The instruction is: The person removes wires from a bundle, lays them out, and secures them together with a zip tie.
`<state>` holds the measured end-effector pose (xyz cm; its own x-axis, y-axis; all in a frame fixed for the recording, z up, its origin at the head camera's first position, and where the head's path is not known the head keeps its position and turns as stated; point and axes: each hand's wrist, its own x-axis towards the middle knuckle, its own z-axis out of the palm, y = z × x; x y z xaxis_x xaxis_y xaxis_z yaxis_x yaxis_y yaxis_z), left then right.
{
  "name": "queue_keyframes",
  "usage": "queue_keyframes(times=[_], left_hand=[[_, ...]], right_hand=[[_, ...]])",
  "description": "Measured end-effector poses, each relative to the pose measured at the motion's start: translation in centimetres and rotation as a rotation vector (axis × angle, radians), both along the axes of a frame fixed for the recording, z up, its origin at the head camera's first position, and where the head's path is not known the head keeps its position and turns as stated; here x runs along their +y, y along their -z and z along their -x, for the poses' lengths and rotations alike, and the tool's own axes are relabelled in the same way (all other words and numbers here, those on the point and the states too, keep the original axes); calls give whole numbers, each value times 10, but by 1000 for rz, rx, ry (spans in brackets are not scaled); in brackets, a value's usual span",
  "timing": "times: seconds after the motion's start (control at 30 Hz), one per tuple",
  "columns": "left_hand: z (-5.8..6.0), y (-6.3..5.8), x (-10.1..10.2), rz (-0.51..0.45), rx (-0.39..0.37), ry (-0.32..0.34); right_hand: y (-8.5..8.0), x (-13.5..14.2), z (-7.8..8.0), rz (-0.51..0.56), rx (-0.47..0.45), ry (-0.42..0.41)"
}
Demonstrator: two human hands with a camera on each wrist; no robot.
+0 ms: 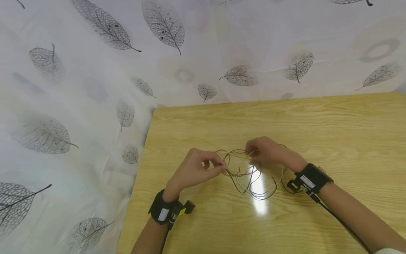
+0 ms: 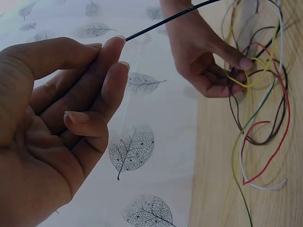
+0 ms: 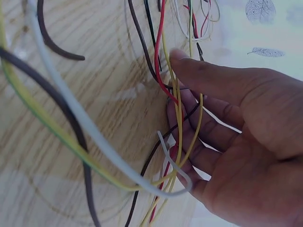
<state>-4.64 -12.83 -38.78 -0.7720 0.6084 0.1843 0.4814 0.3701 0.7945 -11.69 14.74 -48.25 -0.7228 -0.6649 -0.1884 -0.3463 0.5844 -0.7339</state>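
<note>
My left hand [image 1: 198, 169] pinches the end of a black wire [image 2: 161, 22] between thumb and fingertips, raised over a wooden table. The wire runs right into a loose tangle of thin wires. My right hand [image 1: 268, 151] is at the far right of this tangle, fingers loosely bent, thumb apart from them. In the right wrist view, yellow wires [image 3: 179, 118] and a red wire [image 3: 158, 47] pass across its fingers. A white wire [image 3: 102, 139] loops close by, with a green-yellow wire [image 3: 57, 130] and a brown wire [image 3: 71, 116]. Crossings within the tangle are hard to trace.
The wood-grain table [image 1: 206, 225] lies beneath both hands. A pale leaf-patterned cloth [image 1: 196, 70] stands behind it and along the left. One yellow wire [image 1: 196, 138] trails left across the tabletop. Each wrist wears a black strap [image 1: 314, 178] with a camera and cable.
</note>
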Motion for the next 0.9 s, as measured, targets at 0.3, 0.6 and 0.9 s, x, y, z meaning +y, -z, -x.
queue_keyframes(times=[0.3,0.6,0.9], left_hand=[[-2,-8,3,21,-11,4],[3,12,0,-2,20,31],[-1,18,7,21,44,49]], right_hand=[[-1,5,0,-54,33,-54],[7,4,-2,-21,157,-90],[13,-2,-11,-1,308,-119]])
